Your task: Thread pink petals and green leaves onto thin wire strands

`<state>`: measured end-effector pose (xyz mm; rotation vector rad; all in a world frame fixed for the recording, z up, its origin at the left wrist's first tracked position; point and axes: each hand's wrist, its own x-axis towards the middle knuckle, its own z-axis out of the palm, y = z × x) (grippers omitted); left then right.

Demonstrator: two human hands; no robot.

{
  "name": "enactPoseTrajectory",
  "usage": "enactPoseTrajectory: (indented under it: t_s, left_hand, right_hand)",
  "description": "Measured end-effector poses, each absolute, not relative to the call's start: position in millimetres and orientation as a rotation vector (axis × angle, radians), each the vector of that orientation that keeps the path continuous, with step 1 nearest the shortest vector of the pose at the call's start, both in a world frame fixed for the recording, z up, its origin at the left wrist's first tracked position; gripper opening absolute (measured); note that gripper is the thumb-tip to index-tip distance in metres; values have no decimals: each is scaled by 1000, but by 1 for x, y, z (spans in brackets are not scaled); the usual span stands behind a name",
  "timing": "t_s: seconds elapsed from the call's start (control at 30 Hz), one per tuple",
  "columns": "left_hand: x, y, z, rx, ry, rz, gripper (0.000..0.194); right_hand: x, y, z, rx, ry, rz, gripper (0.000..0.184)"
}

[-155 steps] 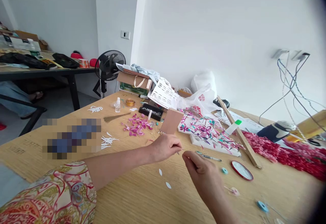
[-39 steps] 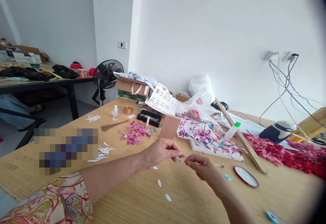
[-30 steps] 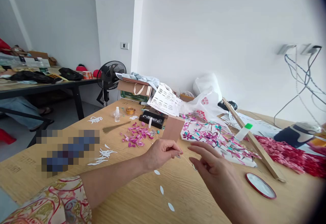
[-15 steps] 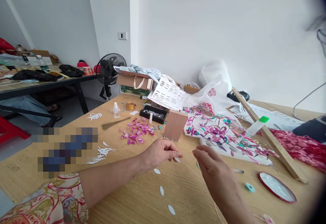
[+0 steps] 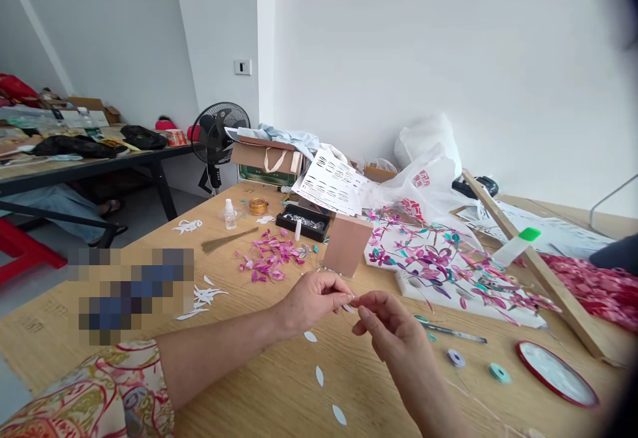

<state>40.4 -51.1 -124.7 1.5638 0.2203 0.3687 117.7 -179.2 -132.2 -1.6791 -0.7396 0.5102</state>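
My left hand (image 5: 319, 302) is closed in a pinch on a small white leaf-shaped petal (image 5: 349, 308), whose pale tip shows below the fingertips. My right hand (image 5: 391, 331) has come up against those fingertips, thumb and forefinger pinched together. A fine pale thread (image 5: 466, 393) shows to the right of that hand and trails to the lower right; the part between the fingers is too thin to see clearly. Below the hands, loose white petals (image 5: 319, 376) lie in a spaced row on the wooden table (image 5: 259, 385).
Pink petals (image 5: 272, 256), a brown block (image 5: 347, 245) and a black tray (image 5: 302, 224) lie beyond my hands. To the right are a pen (image 5: 458, 333), thread spools (image 5: 499, 373), a red-rimmed oval dish (image 5: 557, 373), a wooden bar (image 5: 538, 265) and finished-looking flower sprays (image 5: 428, 262).
My right hand has moved left and down to meet my left fingertips. The left hand stays almost in place, still pinching the petal. The pen and a lilac spool now show beside the right hand.
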Motion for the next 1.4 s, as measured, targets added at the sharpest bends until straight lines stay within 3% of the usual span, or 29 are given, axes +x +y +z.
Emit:
enactPoseTrajectory:
  t_s: [0.77,1.4]
  left_hand:
    - [39,-62,-128,1428,206,442,17]
    - [41,-59,-136,1603,228,347,17]
  right_hand:
    - [115,-178,-132,-1416,-497,748,33]
    - [115,-176,-147,-1497,-461,537,31]
